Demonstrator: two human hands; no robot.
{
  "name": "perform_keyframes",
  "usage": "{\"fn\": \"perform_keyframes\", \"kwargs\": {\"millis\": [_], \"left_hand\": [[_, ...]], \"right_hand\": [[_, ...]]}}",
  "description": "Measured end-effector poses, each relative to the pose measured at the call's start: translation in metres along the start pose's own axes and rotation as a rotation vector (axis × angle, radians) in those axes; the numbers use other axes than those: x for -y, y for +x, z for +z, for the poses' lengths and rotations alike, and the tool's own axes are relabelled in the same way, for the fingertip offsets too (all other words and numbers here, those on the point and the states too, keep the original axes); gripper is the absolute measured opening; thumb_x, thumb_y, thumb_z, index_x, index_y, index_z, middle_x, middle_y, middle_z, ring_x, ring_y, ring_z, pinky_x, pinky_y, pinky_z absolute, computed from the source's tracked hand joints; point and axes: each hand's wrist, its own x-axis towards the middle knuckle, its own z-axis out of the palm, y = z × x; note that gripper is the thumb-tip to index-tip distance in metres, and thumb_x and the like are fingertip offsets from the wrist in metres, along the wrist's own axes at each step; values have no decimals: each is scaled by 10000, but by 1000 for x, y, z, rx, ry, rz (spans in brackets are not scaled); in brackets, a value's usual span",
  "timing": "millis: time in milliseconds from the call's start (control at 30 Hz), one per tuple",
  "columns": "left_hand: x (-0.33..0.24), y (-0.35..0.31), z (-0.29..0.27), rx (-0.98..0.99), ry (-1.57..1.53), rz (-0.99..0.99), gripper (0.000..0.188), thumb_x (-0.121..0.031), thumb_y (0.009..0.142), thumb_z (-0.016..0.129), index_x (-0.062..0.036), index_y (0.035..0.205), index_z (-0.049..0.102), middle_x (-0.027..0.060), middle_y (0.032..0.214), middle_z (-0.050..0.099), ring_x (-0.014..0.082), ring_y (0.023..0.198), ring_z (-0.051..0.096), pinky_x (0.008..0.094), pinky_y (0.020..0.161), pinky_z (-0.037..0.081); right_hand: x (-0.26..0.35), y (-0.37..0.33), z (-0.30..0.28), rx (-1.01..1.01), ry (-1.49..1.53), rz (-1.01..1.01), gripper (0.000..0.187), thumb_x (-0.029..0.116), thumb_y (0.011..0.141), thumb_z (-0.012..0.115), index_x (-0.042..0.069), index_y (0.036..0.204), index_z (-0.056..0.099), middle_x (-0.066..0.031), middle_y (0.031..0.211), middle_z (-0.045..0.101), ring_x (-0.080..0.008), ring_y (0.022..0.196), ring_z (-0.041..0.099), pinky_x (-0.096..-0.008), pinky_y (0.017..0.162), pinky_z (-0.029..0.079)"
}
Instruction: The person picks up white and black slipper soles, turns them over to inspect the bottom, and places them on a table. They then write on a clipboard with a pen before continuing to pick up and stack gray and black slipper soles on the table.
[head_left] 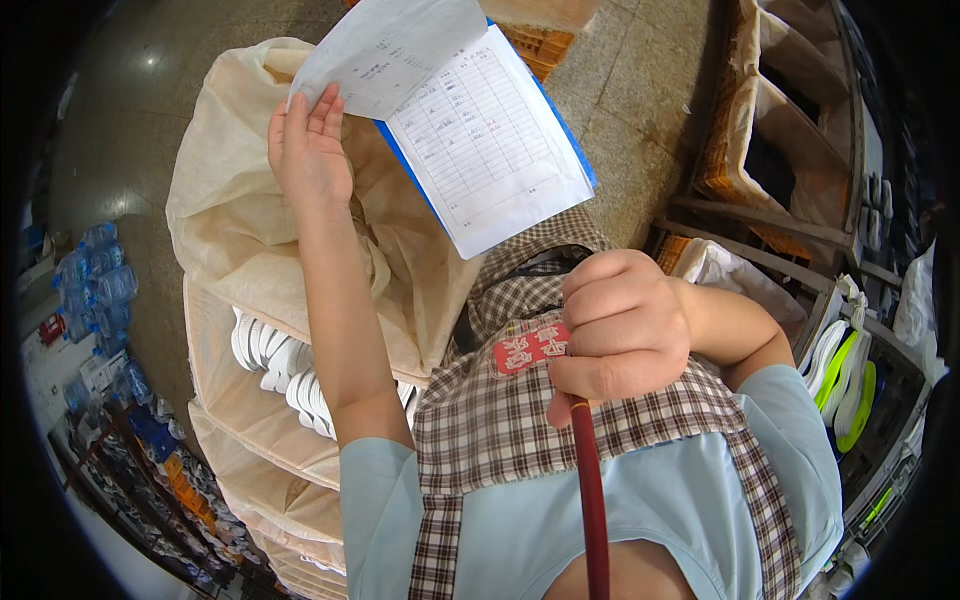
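A blue clipboard (pixel 410 170) lies tilted beyond my apron, partly over a beige cloth sack. On it is a white form with a printed grid (pixel 490 140) and some handwriting. My left hand (pixel 312 150) holds the edge of the top sheet (pixel 395 60), which is folded back and lifted off the form. Close to my chest, my right hand (pixel 620 325) is closed around a dark red strap (pixel 588 480) that hangs from my neck. What else may be inside that fist is hidden. The checked apron (pixel 520 430) has a red patch (pixel 530 347).
Beige cloth-lined containers (pixel 230 220) stand at my left, with white sole-shaped pieces (pixel 285 365) inside. A rack (pixel 760 225) with lined orange crates is on the right, near white and bright green soles (pixel 845 385). Large blue water bottles (pixel 100 275) stand far left.
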Motion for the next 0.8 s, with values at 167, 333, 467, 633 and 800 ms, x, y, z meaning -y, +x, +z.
{"fn": "perform_keyframes", "kwargs": {"millis": [167, 333, 467, 633, 800], "left_hand": [[0, -1, 0, 11, -7, 0, 221, -102, 919, 537, 36, 1068, 450, 158, 1080, 566, 275, 981, 597, 353, 857, 498], [1, 0, -1, -3, 0, 0, 221, -100, 918, 538, 34, 1072, 453, 160, 1089, 565, 276, 988, 595, 354, 860, 496], [1, 0, -1, 8, -7, -1, 223, -104, 916, 543, 33, 1072, 458, 159, 1085, 568, 279, 994, 594, 355, 867, 491], [1, -1, 0, 10, -1, 4, 228, -111, 918, 541, 33, 1074, 458, 159, 1087, 568, 282, 996, 592, 361, 872, 485], [2, -1, 0, 10, 2, -3, 228, -117, 922, 536, 31, 1076, 457, 158, 1093, 565, 281, 999, 589, 362, 874, 483]], "right_hand": [[1, -1, 0, -10, 3, -7, 200, 178, 837, 625, 5, 737, 611, -14, 588, 447, -151, 509, 468, -265, 477, 364], [0, -1, -2, 1, 8, 4, 297, 277, 803, 732, 15, 737, 608, 1, 549, 456, -139, 464, 446, -259, 472, 381], [1, -2, -1, 10, -5, 0, 256, 242, 813, 699, 12, 742, 610, -2, 561, 453, -142, 478, 453, -262, 479, 380], [2, -4, -2, 11, -3, 10, 183, 175, 825, 639, 11, 747, 612, -9, 590, 446, -148, 517, 472, -270, 492, 378], [2, -4, 1, -22, -17, 5, 188, 177, 826, 634, 11, 742, 608, -7, 585, 441, -147, 512, 468, -268, 488, 373]]}}
